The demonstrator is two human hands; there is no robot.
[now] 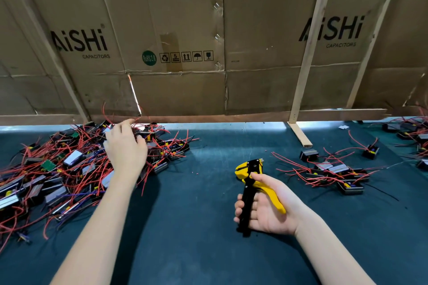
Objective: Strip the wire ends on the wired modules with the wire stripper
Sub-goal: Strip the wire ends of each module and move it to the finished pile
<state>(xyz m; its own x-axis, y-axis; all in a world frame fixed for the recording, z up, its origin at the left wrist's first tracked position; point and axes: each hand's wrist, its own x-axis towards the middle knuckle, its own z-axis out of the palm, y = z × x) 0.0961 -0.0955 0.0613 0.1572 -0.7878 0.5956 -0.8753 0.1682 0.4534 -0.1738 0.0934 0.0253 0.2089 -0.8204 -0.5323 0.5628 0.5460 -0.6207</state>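
A big heap of wired modules point(58, 169), black blocks with red wires, covers the left of the dark green table point(196, 227). My left hand point(125, 148) reaches into the far part of the heap, its fingers curled down among the wires; whether it grips one is hidden. My right hand point(266, 208) lies palm up at the centre right and holds the yellow and black wire stripper point(252, 183) by its handles, jaws pointing away from me. Nothing sits in the jaws.
A smaller group of wired modules point(335, 173) lies to the right, with more at the far right edge point(412, 132). A cardboard wall point(208, 41) on wooden battens point(301, 136) closes the back. Tiny red insulation scraps point(196, 172) dot the table.
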